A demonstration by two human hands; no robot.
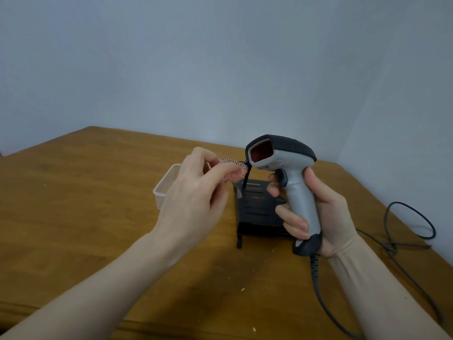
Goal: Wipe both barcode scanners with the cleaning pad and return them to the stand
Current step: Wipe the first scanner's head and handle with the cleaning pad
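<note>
Head view | right hand (pixel 318 212) grips barcode scanner (pixel 291 182) upright above black stand (pixel 257 212) | left hand (pixel 196 190) pinches pink cleaning pad (pixel 232 171) just left of scanner's window | wooden table (pixel 85 204)

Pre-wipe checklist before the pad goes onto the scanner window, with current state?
1. Right hand grips scanner by the handle: ok.
2. Left hand pinches cleaning pad: ok.
3. Scanner window faces the pad: ok.
4. Pad touching scanner: not ok, a gap shows.
5. Stand free for return: ok, nothing on its visible top.
6. Second scanner located: cannot tell, not in view.
</note>
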